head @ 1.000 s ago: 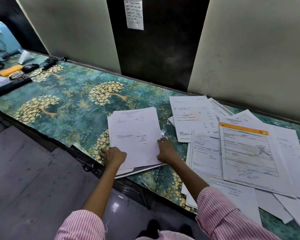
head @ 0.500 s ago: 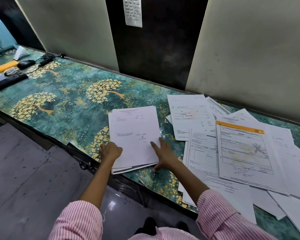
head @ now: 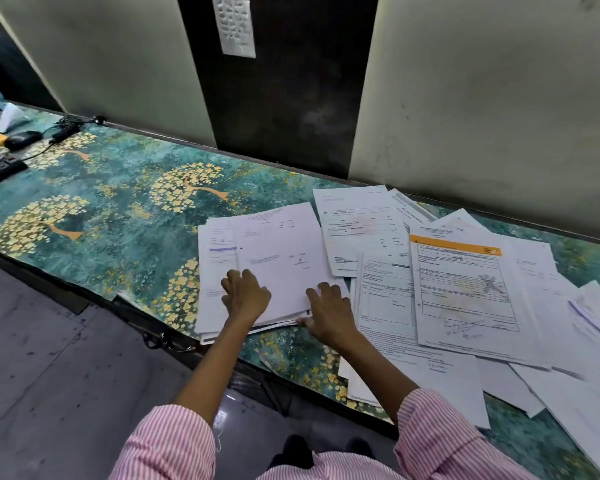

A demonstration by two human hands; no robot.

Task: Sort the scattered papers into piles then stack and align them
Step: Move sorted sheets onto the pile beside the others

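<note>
One head-worn wide view looks forward and down, close above the table

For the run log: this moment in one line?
left hand: curled on pile | right hand: pinches pile's near corner | top sheet: skewed | scattered papers: unsorted

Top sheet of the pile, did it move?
Yes. The top sheet slid right, away from the gold tree print, uncovering the sheet beneath.
</note>
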